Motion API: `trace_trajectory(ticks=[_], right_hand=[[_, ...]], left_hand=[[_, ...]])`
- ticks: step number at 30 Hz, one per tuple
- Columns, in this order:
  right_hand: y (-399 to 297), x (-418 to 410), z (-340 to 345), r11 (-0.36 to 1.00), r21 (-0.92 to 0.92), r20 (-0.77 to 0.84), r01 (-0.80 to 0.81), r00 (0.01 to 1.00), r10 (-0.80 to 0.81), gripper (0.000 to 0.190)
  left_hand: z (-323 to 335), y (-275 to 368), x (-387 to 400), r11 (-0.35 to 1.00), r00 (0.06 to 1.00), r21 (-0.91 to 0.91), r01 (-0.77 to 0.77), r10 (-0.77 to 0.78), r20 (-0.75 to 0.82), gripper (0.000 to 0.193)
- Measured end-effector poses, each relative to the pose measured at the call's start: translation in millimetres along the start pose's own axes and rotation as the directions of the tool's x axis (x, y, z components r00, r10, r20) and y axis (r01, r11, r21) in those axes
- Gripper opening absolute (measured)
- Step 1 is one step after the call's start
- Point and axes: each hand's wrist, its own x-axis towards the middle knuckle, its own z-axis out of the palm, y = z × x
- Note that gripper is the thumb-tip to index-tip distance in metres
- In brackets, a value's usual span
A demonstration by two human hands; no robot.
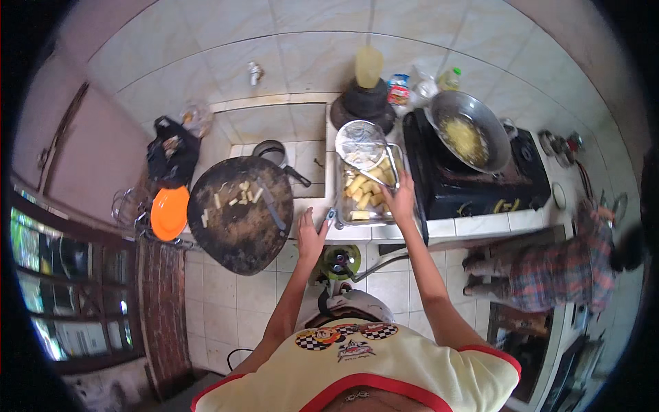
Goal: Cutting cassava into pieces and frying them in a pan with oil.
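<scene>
My right hand (400, 202) is at the end of a metal wire strainer's handle (395, 167), with the handle between thumb and fingers. The round mesh of the strainer (359, 144) lies over the far end of a rectangular metal tray (355, 223). Cut yellowish pieces of food (364, 193), perhaps cassava, fill much of this tray. My left hand (310, 239) is at the counter's front edge, fingers apart, between the tray and a dark round chopping board (237, 226). By its thumb is a small blue and silver item (331, 213), too small to name.
A knife (272, 206) and food scraps (242, 195) lie on the board. Behind it, a small saucepan (270, 152) sits in the sink recess. At right, a wok of oil (466, 136) stands on a black gas stove (484, 193). An orange plate (170, 213) is far left. Another person (556, 273) stands at right.
</scene>
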Motion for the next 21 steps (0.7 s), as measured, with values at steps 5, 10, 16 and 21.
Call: trace_trajectory(ticks=[5,10,16,21], right_hand=[[-56.5,-35.7,25.7,0.961,0.264,0.045,0.082,0.994,-0.097,0.023],[-158.2,-61.4,64.9,0.898,0.439,0.344,0.019,0.920,-0.188,0.015],[-221.8,-79.4,129.1,0.971,0.164,0.418,0.176,0.879,-0.230,0.039],[-238.0,-75.7,151.1,0.992,0.026,0.402,0.122,0.907,-0.122,0.039]], left_hand=[[-41.6,-6.1,-30.7,0.991,0.984,-0.105,0.085,-0.100,-0.148,0.030],[-103.6,-36.2,-51.1,0.969,0.888,-0.115,0.221,-0.248,-0.387,0.012],[-164.0,-126.5,-70.4,0.954,0.841,0.032,0.300,-0.248,-0.481,0.012],[-200.6,-173.9,-52.3,0.932,0.888,-0.051,0.360,-0.358,-0.289,0.013]])
